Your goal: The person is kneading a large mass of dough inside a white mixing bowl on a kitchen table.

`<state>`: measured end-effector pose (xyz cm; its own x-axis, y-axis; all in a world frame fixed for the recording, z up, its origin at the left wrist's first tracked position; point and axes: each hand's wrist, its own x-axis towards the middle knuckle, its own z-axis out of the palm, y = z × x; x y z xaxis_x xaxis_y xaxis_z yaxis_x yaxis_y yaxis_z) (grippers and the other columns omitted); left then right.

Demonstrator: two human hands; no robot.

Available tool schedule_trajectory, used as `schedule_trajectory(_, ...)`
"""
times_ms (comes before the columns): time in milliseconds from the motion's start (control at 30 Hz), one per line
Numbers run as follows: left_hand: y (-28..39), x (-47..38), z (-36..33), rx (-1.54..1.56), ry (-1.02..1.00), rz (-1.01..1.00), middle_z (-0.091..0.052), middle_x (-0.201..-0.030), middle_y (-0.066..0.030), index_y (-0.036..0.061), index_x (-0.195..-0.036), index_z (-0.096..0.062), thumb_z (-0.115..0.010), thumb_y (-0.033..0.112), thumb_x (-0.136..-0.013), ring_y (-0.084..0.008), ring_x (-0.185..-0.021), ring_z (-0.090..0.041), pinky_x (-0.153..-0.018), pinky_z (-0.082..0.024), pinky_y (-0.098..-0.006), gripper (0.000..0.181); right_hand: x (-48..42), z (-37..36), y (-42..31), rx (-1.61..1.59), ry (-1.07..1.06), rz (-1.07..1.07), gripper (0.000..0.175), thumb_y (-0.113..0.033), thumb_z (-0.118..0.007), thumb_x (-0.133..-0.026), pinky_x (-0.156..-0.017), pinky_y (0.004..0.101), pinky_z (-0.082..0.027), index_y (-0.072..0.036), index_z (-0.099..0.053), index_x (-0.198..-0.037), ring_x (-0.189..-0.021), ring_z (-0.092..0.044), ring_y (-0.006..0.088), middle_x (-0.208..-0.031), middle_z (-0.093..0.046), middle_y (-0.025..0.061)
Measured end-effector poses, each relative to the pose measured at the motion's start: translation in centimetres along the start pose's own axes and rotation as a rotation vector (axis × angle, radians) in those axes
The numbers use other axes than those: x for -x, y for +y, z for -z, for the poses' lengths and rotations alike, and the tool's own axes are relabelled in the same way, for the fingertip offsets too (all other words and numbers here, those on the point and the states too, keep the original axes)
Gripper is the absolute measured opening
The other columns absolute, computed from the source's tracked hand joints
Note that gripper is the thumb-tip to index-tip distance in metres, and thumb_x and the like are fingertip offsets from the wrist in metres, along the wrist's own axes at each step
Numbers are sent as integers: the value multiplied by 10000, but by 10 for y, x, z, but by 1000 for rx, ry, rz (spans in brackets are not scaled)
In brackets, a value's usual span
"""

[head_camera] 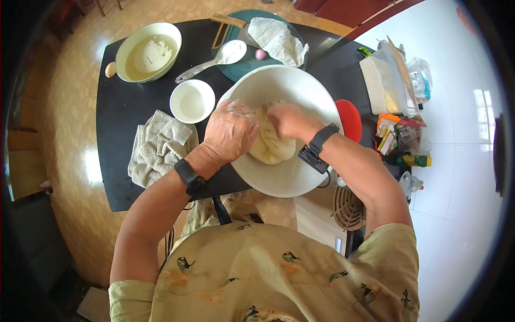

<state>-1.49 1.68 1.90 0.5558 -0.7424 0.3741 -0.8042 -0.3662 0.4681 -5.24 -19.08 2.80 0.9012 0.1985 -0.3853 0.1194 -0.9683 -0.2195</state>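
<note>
A lump of pale dough (273, 147) lies inside a large white bowl (305, 183) at the table's near edge. My left hand (234, 126) rests at the bowl's left side, its curled fingers against the dough and flour or dough residue on its back. My right hand (290, 120) is bent into a fist inside the bowl and touches the dough's upper right part. Its fingertips are hidden. Both wrists wear black straps, the right one with a small black device.
On the black table (116, 161) are a small white bowl (192, 101), a floury ladle (229, 53), a pot with liquid (177, 48), a towel (155, 149), a green board (229, 72) with a cloth (275, 40), a knife (247, 36) and a small onion (260, 54), and a red item (349, 120).
</note>
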Motion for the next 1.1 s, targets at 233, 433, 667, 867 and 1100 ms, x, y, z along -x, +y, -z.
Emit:
schedule_trajectory(233,-5,4,-2,-25,64,-59,-651,-784,-87,59,-728,-658,-678,156,-797,-275,-877,-621,-825,-483,-409,120,48,22,-23,-168,82,235,288,-46,-719,-701,-812,472,-497,46,-584,-939,-887,-590,446,-924,-615,262)
schedule_trajectory(433,-3,4,0,71,101,-76,-657,-805,-91,53,-757,-673,-684,158,-807,-279,-878,-623,-832,-476,-408,117,41,-14,-35,-216,-163,-94,440,-118,-820,-706,-823,452,-512,0,-595,-1065,-977,-616,403,-991,-620,209)
schedule_trajectory(667,-6,5,0,154,110,-49,-651,-794,-80,53,-732,-658,-712,126,-785,-264,-862,-620,-789,-481,-392,105,11,-25,-38,-54,46,-149,332,-92,-711,-774,-851,482,-513,-50,-598,-1083,-1047,-595,402,-1106,-595,181)
schedule_trajectory(867,-6,3,-2,104,125,-69,-632,-753,-82,62,-699,-647,-708,131,-778,-271,-826,-615,-790,-482,-393,122,-11,-19,0,64,27,-163,413,-123,-794,-732,-826,474,-526,-46,-615,-1096,-1051,-596,416,-1126,-576,200)
schedule_trajectory(1100,-5,3,-5,3,137,-81,-644,-770,-89,60,-698,-642,-685,148,-781,-285,-867,-621,-820,-484,-411,128,13,-11,-6,69,-135,-198,470,-217,-806,-712,-875,472,-507,32,-615,-1062,-1033,-603,433,-1072,-614,241)
